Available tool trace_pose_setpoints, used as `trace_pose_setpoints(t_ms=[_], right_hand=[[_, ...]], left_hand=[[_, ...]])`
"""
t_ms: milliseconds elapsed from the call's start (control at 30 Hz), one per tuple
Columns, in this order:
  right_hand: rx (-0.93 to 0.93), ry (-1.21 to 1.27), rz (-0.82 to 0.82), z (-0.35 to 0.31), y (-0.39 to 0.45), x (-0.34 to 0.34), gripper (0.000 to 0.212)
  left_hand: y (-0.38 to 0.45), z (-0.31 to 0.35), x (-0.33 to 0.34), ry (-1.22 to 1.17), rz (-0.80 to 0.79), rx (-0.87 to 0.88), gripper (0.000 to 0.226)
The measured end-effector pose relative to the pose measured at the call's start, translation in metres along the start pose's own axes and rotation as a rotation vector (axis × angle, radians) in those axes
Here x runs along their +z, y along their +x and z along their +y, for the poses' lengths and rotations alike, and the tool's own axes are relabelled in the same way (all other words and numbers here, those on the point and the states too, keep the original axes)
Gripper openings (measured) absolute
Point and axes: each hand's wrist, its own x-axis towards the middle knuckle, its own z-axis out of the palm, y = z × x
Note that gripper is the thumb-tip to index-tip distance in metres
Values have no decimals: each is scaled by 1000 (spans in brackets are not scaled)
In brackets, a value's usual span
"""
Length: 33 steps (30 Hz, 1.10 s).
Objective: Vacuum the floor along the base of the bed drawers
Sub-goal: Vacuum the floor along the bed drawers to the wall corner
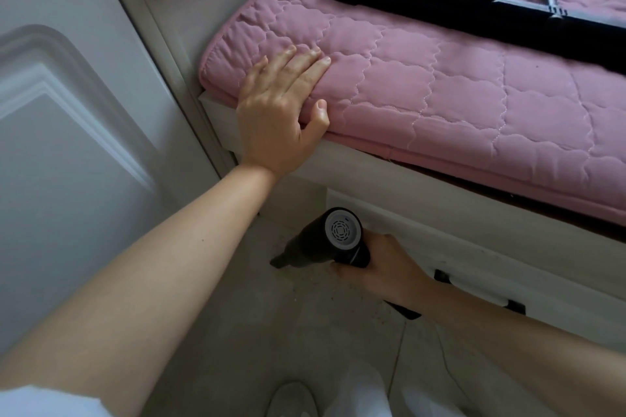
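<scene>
My right hand (382,271) grips a black handheld vacuum (325,240) with a grey vented rear cap. Its narrow nozzle points down and left at the dusty grey floor (305,315), close to the base of the white bed drawers (474,247). A black drawer handle (481,291) shows just past my right wrist. My left hand (281,105) lies flat with fingers spread on the corner of the pink quilted mattress (457,88), thumb hooked over its edge.
A white panelled door (67,145) and its frame close off the left side. A black bar with metal rods (474,7) rests on the mattress at the top right. My white slipper (291,399) stands on the floor below.
</scene>
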Motion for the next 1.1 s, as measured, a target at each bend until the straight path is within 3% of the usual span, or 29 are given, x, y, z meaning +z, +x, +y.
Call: trace_pose_setpoints(t_ms=[300, 1100], right_hand=[[-44, -15, 59, -3, 5, 10, 56], [-1, -142, 138, 5, -7, 11, 58]], left_hand=[[0, -1, 1, 3, 3, 12, 49], [-1, -2, 2, -5, 12, 7, 49]])
